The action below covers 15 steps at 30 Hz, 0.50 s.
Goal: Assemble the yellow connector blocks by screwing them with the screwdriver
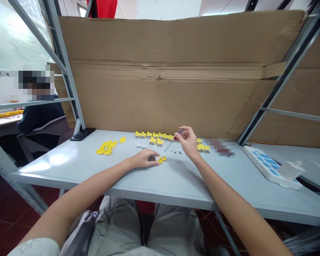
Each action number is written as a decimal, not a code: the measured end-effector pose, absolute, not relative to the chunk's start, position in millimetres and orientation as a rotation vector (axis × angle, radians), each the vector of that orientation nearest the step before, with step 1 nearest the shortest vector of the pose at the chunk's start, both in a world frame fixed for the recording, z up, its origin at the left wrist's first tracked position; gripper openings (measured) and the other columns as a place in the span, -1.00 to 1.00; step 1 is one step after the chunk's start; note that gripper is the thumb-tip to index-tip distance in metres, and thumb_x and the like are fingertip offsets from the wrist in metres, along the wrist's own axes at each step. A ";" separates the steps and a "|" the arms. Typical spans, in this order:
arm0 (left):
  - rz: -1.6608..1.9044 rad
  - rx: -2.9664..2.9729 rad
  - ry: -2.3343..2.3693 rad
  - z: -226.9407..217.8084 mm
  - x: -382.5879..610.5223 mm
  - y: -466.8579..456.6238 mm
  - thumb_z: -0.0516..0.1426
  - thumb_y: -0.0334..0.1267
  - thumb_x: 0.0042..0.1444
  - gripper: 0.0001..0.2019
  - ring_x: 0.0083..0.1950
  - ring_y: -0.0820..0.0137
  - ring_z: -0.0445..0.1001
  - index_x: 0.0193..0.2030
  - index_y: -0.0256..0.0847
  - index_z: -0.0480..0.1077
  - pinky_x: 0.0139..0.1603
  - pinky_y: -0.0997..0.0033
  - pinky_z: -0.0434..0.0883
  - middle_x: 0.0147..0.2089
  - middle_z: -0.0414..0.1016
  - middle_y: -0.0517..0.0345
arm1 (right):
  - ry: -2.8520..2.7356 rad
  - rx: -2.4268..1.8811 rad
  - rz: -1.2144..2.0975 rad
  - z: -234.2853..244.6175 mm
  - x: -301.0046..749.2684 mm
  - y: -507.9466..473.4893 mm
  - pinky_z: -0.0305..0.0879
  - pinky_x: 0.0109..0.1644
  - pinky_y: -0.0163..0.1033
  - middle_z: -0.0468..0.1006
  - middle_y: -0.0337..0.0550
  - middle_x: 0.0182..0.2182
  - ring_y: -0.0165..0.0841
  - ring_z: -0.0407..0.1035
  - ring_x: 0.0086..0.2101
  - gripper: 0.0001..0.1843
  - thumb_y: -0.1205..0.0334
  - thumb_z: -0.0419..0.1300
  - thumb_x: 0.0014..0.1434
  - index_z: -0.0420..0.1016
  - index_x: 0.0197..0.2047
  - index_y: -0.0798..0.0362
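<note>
Evidently, our left hand [142, 158] curls its fingers closely round a small yellow-and-white part [161, 160] over the middle of the table [149, 179], while our right hand [187, 140] pinches what looks like a screwdriver [175, 138]. We judge the part light, stiff and smooth, best held by its sides. Our left fingers hide much of it; we cannot identify the tiny bits [179, 153] nearby.

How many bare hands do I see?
2: left hand, holding a yellow-and-white plastic piece; right hand, farther right, on a red-handled screwdriver. Hands of the dark-clothed person are hidden.
</note>
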State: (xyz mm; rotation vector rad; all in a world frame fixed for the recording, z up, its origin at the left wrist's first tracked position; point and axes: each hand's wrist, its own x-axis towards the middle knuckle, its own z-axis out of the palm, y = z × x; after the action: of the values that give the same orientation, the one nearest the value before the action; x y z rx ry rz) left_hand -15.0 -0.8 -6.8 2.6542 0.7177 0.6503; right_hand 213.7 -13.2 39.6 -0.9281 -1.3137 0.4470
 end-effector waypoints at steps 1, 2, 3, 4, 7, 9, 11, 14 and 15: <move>0.655 2.637 0.722 -6.9 -15.0 -0.5 0.19 -0.02 0.13 -0.56 -0.16 0.31 0.48 0.04 -0.27 0.43 -0.10 0.39 0.35 -0.11 0.55 -0.03 | -1.322 -0.913 0.474 38.7 211.2 -13.5 0.47 -0.31 -0.09 0.34 -0.39 -0.60 -0.26 0.48 -0.50 -0.63 0.06 0.30 -0.04 0.29 -0.20 -0.07; 0.658 2.625 0.725 -7.0 -14.9 -0.3 0.19 -0.01 0.13 -0.56 -0.16 0.31 0.48 0.04 -0.27 0.43 -0.10 0.39 0.35 -0.10 0.55 -0.03 | -1.332 -0.901 0.497 37.6 209.2 -13.7 0.48 -0.31 -0.08 0.34 -0.40 -0.60 -0.26 0.47 -0.50 -0.63 0.05 0.30 -0.04 0.30 -0.20 -0.07; 0.661 2.619 0.725 -7.1 -14.8 -0.1 0.19 -0.02 0.12 -0.56 -0.15 0.31 0.48 0.03 -0.28 0.43 -0.10 0.39 0.35 -0.09 0.55 -0.04 | -1.342 -0.892 0.515 36.5 207.5 -13.7 0.49 -0.30 -0.07 0.33 -0.41 -0.60 -0.27 0.47 -0.51 -0.63 0.05 0.31 -0.04 0.30 -0.20 -0.07; 0.664 2.616 0.722 -7.2 -14.7 0.0 0.19 -0.02 0.12 -0.56 -0.15 0.30 0.47 0.03 -0.29 0.43 -0.10 0.39 0.34 -0.08 0.55 -0.05 | -1.350 -0.884 0.528 35.4 206.1 -13.8 0.50 -0.30 -0.06 0.33 -0.41 -0.60 -0.27 0.47 -0.50 -0.62 0.04 0.31 -0.04 0.30 -0.19 -0.08; 0.670 2.614 0.713 -7.9 -14.5 0.5 0.19 -0.02 0.12 -0.56 -0.14 0.29 0.47 0.02 -0.30 0.43 -0.10 0.38 0.34 -0.08 0.54 -0.06 | -1.373 -0.867 0.557 33.0 203.6 -14.1 0.51 -0.30 -0.06 0.36 -0.39 -0.58 -0.27 0.48 -0.50 -0.62 0.03 0.32 -0.04 0.31 -0.19 -0.08; 0.677 2.613 0.707 -8.5 -14.6 1.0 0.19 0.00 0.12 -0.56 -0.14 0.29 0.47 0.02 -0.30 0.44 -0.09 0.38 0.34 -0.08 0.54 -0.06 | -1.385 -0.857 0.577 32.2 202.5 -14.6 0.51 -0.29 -0.05 0.39 -0.37 -0.57 -0.27 0.48 -0.49 -0.62 0.04 0.32 -0.04 0.30 -0.19 -0.08; 0.679 2.614 0.700 -9.0 -14.8 1.5 0.18 0.02 0.12 -0.55 -0.14 0.30 0.47 0.02 -0.28 0.44 -0.09 0.38 0.34 -0.09 0.55 -0.05 | -1.394 -0.848 0.592 32.0 201.2 -15.2 0.51 -0.27 -0.05 0.41 -0.36 -0.55 -0.28 0.48 -0.48 -0.62 0.04 0.33 -0.04 0.30 -0.19 -0.09; 0.682 2.621 0.692 -9.4 -15.1 1.9 0.17 0.03 0.13 -0.55 -0.16 0.31 0.46 0.02 -0.27 0.44 -0.09 0.38 0.33 -0.10 0.55 -0.04 | -1.397 -0.837 0.602 31.9 198.9 -16.5 0.51 -0.28 -0.06 0.39 -0.37 -0.56 -0.29 0.47 -0.49 -0.62 0.05 0.34 -0.05 0.30 -0.19 -0.09; 0.683 2.623 0.688 -9.5 -15.0 2.0 0.17 0.03 0.13 -0.55 -0.16 0.31 0.46 0.02 -0.28 0.44 -0.09 0.38 0.33 -0.10 0.55 -0.04 | -1.396 -0.836 0.606 31.8 198.1 -17.0 0.51 -0.28 -0.06 0.38 -0.38 -0.56 -0.30 0.46 -0.49 -0.62 0.05 0.34 -0.05 0.31 -0.20 -0.09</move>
State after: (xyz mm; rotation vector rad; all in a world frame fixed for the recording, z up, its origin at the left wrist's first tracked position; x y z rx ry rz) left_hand -15.0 2.0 -9.5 2.6229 0.6883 0.6835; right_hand 198.1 -17.0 31.8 -0.8362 -1.3964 0.6056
